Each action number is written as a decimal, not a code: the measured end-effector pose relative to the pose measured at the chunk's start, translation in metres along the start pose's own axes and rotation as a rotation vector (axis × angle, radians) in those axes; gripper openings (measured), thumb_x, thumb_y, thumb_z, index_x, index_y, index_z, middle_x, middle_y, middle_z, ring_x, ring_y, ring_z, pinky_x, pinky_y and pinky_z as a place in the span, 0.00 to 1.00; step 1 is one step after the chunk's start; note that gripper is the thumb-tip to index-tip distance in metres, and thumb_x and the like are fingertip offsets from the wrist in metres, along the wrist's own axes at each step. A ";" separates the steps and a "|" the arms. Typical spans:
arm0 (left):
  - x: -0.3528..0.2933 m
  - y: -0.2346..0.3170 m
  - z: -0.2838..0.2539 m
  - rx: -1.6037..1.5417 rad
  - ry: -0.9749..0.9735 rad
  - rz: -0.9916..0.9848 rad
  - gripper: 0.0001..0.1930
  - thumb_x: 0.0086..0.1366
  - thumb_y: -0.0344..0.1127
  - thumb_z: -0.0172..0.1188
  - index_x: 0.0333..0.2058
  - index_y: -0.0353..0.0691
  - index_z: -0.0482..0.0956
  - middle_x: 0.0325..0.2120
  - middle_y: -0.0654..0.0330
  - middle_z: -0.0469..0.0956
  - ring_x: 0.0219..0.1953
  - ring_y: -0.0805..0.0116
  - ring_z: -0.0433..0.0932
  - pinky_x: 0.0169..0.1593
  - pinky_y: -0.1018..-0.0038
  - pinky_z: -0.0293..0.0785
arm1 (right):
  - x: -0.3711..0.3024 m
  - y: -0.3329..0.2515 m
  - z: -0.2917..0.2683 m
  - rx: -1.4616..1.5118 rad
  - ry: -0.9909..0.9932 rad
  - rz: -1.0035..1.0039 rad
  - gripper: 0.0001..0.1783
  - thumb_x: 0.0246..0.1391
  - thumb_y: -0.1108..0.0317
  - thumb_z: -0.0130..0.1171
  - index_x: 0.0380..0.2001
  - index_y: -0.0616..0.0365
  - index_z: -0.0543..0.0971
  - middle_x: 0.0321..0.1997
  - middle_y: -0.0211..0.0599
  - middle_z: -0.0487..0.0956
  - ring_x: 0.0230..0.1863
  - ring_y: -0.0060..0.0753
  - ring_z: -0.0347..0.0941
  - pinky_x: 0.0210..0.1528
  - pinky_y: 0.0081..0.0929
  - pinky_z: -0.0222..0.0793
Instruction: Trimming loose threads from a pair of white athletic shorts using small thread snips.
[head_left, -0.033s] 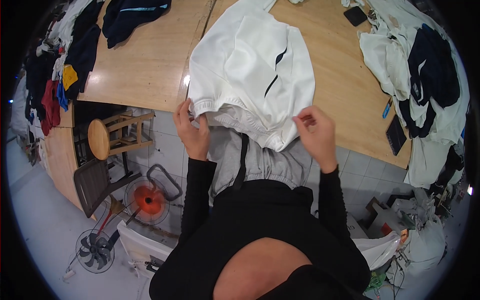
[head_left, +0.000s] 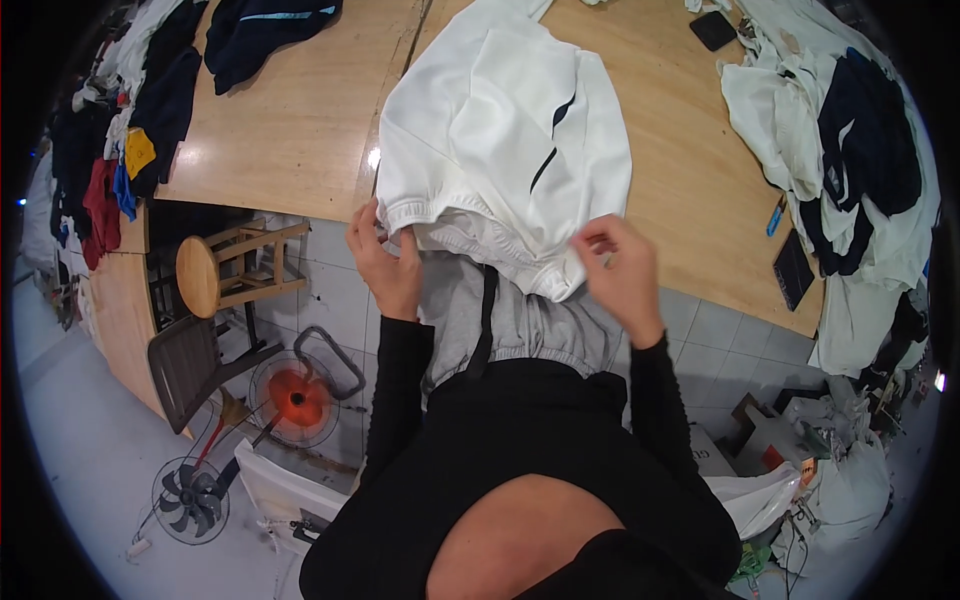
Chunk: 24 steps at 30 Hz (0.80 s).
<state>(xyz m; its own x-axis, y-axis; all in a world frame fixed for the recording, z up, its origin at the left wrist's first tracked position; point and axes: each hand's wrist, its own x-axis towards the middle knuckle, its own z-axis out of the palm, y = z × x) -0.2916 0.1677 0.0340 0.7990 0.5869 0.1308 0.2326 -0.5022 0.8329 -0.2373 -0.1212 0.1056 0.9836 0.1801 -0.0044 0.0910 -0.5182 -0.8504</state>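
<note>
A white garment (head_left: 500, 110) with a gathered elastic hem and two dark slanted slits lies on the wooden table, its hem hanging over the near edge towards me. My left hand (head_left: 388, 265) grips the hem's left corner between thumb and fingers. At the right side of the hem is my right hand (head_left: 620, 275), its thumb and fingertips pinched together against the cloth's edge. What is inside that pinch, if anything, is too small to make out. Grey pants (head_left: 530, 325) on my legs show just below the hem.
Piled clothes (head_left: 860, 150) cover the table's right end, by a dark flat box (head_left: 792, 270) and a blue pen-like item (head_left: 775, 215). Navy clothing (head_left: 265, 40) lies at the far left. A wooden stool (head_left: 198, 277), a chair (head_left: 185, 370) and fans (head_left: 297, 398) stand at lower left.
My right hand has shifted slightly left and down, in over the edge of the white garment. My left hand and the garment have hardly moved.
</note>
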 end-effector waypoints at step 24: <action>0.003 0.012 0.011 0.187 0.086 0.339 0.19 0.52 0.20 0.69 0.43 0.38 0.78 0.35 0.56 0.75 0.36 0.58 0.77 0.41 0.68 0.74 | -0.021 0.014 0.029 -0.352 -0.019 -0.178 0.14 0.43 0.82 0.64 0.33 0.56 0.75 0.28 0.38 0.72 0.30 0.49 0.74 0.34 0.44 0.70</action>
<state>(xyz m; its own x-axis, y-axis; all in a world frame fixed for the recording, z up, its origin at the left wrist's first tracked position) -0.2808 0.1566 0.0386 0.8005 0.4149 0.4325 0.0667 -0.7788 0.6237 -0.2614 -0.1075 0.0785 0.9451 0.3062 0.1142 0.3104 -0.7319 -0.6067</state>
